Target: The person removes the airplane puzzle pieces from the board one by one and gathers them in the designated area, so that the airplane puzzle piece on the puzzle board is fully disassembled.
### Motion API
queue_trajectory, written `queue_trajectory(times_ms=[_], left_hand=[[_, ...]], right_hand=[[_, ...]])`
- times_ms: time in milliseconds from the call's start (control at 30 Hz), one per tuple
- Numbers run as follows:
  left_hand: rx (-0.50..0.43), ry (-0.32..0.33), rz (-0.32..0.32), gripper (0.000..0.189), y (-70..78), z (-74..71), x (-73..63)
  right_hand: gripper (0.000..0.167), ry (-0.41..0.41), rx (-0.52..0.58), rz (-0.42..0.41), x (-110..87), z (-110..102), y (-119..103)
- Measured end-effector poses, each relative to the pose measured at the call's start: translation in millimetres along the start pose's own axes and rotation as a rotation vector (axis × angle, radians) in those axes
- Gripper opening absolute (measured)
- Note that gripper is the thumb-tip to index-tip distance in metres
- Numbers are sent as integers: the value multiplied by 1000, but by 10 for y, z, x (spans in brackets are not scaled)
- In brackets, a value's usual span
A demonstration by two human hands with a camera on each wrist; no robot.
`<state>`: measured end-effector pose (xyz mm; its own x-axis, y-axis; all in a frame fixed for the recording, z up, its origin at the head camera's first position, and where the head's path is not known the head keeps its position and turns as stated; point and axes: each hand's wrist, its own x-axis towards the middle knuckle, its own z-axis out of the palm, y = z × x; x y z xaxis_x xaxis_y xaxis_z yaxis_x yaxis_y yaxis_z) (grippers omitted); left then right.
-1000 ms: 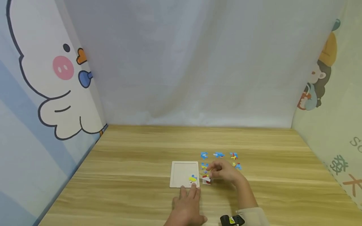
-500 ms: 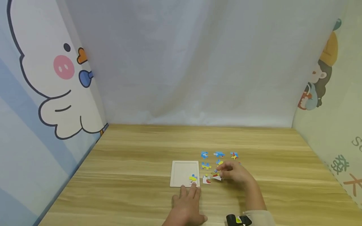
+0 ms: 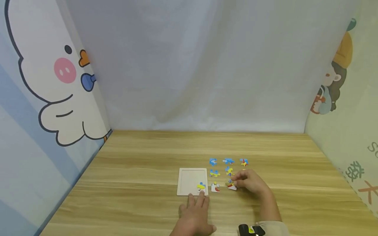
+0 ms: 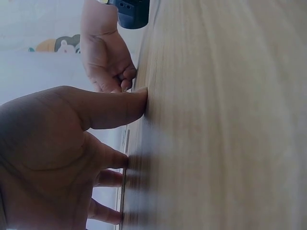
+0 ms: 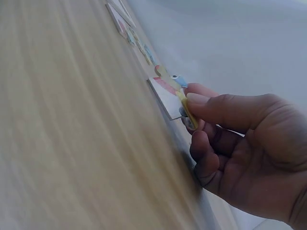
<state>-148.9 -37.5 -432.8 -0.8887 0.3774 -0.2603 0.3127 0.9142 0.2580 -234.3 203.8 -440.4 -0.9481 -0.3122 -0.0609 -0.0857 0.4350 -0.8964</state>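
Observation:
My right hand pinches a white, red and yellow jigsaw piece between thumb and forefinger, low at the table. In the right wrist view the jigsaw piece is tilted, its yellow edge under the thumb. Left of it lies a white and red jigsaw piece. A pale square puzzle tray holds one yellow, blue and white jigsaw piece in its near right corner. The fingers of my left hand rest, extended, on the tray's near edge; its thumb touches the table.
Several blue, yellow and red jigsaw pieces lie in rows right of the tray; my right hand partly covers one. The wooden table meets a white curtain behind, with printed panels at both sides.
My right hand has moved to the right with the pinched piece, away from the white and red piece by the tray, which now shows fully. The left hand has stayed on the tray.

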Motion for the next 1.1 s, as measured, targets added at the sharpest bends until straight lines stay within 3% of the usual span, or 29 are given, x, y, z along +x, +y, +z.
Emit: queue_trajectory(times_ms=[200, 367, 733, 1100], left_hand=[[-3, 8, 2, 91, 3, -1, -10], [-28, -6, -4, 90, 6, -5, -14], [-41, 15, 8, 90, -18, 6, -21], [-86, 37, 34, 87, -26, -3, -38]], right_hand=[[12, 0, -74, -9, 5, 16, -1], [9, 19, -102, 30, 11, 53, 4], [9, 123, -187, 110, -15, 129, -45], [18, 176, -264, 85, -52, 119, -85]])
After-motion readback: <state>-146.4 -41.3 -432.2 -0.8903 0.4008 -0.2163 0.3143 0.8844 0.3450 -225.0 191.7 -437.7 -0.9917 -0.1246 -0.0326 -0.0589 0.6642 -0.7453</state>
